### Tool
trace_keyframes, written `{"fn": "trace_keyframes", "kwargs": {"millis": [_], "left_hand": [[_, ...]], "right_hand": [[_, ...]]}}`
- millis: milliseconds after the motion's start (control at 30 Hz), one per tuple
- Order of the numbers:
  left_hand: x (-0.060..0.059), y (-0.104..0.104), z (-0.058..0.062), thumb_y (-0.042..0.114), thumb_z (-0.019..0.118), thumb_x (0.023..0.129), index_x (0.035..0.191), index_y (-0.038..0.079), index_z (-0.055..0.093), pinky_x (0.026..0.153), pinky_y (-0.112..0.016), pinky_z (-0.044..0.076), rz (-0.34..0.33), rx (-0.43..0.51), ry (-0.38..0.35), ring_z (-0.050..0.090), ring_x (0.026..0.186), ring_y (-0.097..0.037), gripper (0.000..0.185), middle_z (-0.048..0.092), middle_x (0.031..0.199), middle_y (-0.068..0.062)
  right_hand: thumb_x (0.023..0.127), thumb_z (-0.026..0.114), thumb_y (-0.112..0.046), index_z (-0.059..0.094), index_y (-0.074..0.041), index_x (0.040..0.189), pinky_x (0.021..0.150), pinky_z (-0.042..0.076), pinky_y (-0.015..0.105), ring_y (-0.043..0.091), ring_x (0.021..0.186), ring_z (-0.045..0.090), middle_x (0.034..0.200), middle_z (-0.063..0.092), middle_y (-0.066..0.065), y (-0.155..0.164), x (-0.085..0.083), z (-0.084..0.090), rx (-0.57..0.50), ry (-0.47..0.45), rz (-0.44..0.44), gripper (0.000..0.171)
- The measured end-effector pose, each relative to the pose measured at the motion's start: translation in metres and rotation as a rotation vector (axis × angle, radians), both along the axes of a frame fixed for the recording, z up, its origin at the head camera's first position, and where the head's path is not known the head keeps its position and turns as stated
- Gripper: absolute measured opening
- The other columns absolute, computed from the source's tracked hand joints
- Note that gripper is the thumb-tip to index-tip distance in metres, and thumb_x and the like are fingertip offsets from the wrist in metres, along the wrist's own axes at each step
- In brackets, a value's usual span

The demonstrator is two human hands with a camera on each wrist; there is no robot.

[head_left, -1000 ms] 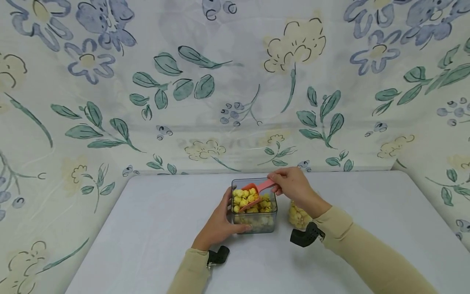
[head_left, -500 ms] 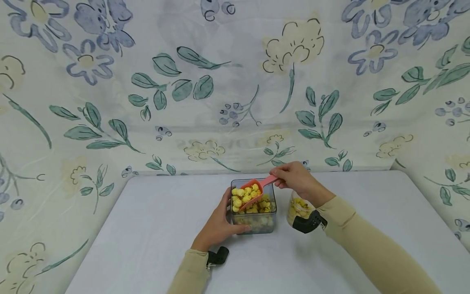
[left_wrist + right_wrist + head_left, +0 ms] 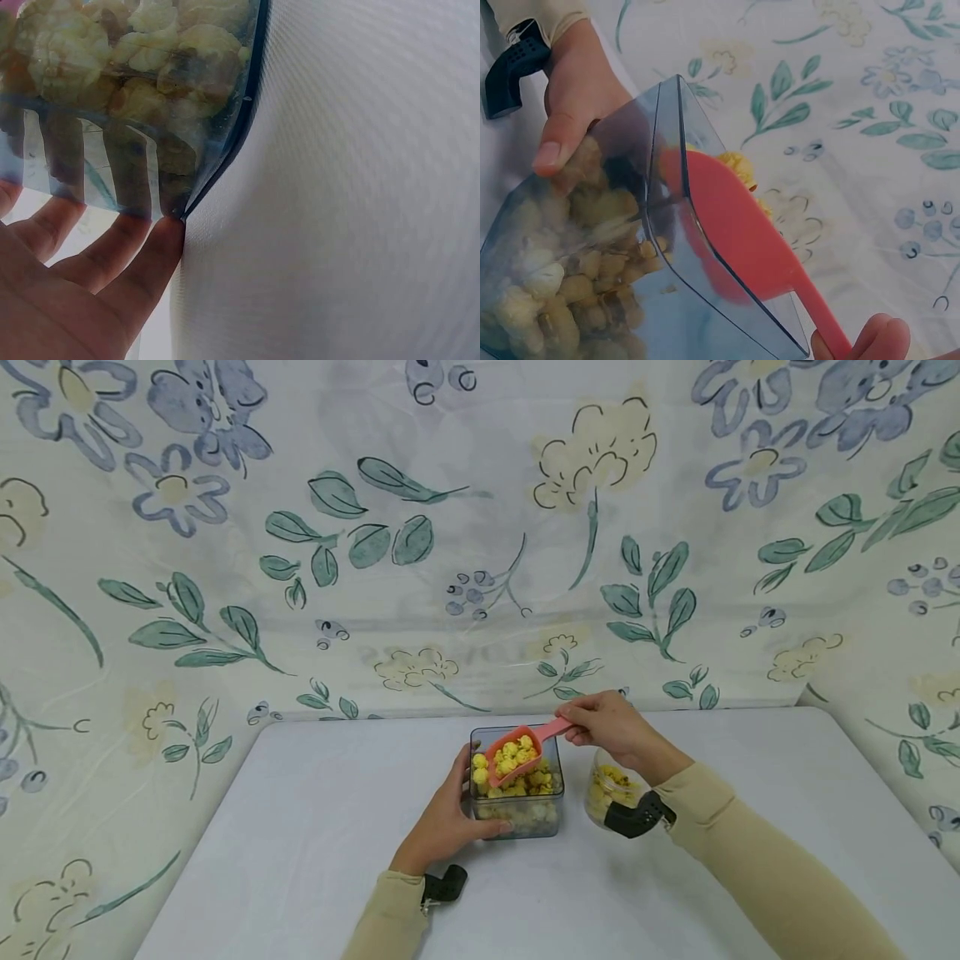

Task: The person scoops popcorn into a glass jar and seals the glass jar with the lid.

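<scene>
A clear bluish square container (image 3: pixel 517 818) with yellow popcorn (image 3: pixel 540 781) in it stands on the white table. My left hand (image 3: pixel 450 822) grips its left side, thumb across the front and fingers behind; the left wrist view shows those fingers (image 3: pixel 127 247) against the wall. With my right hand (image 3: pixel 607 727) I pinch the handle of a pink-red scoop (image 3: pixel 553 728). Popcorn fills the scoop's bowl, which is at the container's mouth, tilted toward the left. In the right wrist view the scoop (image 3: pixel 742 232) slants over the rim, partly seen through the clear wall.
A round clear jar (image 3: pixel 600 789) with yellow popcorn in it stands right of the container, partly behind my right wrist. The white table (image 3: pixel 315 827) ends at a floral cloth backdrop (image 3: pixel 420 610).
My right hand has shifted slightly up and right, raising the scoop with its popcorn in the container's mouth. More of the jar shows. My left hand keeps its grip.
</scene>
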State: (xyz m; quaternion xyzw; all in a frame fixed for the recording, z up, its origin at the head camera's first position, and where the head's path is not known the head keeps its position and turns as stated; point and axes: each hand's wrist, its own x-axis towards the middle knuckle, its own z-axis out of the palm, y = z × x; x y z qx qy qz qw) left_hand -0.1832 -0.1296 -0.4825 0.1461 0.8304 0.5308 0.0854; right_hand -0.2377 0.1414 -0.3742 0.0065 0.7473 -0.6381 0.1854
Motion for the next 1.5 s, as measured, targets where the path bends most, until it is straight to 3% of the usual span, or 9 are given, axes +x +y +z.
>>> {"fn": "trace_keyframes", "kwargs": {"millis": [367,767,1500], "left_hand": [[0.0,0.0,0.0,0.034,0.092,0.073,0.163,0.015,0.005,0.118,-0.052,0.031,-0.018,0.006,0.031,0.031,0.146,-0.031,0.126,0.03,0.161,-0.007],[0.001,0.0,0.001,0.033,0.092,0.073,0.163,0.016,0.006,0.119,-0.051,0.03,-0.011,0.008,0.016,0.031,0.147,-0.03,0.125,0.03,0.161,-0.005],[-0.001,0.0,-0.001,0.031,0.092,0.074,0.163,0.016,0.008,0.119,-0.047,0.031,-0.017,0.012,0.042,0.032,0.146,-0.025,0.124,0.034,0.159,0.001]], "right_hand": [[0.106,0.052,-0.011,0.059,0.012,0.13,0.064,0.056,0.016,0.007,0.064,0.06,0.085,0.066,0.006,-0.002,0.008,0.001,0.009,-0.003,-0.022,0.034],[0.105,0.054,-0.013,0.058,0.013,0.131,0.065,0.057,0.017,0.007,0.065,0.061,0.089,0.067,0.009,0.006,0.014,0.0,0.008,0.001,-0.034,0.036],[0.106,0.054,-0.019,0.054,0.013,0.133,0.076,0.059,0.019,0.008,0.076,0.068,0.094,0.069,0.011,0.023,0.028,0.009,-0.023,0.0,-0.081,0.042]]}}
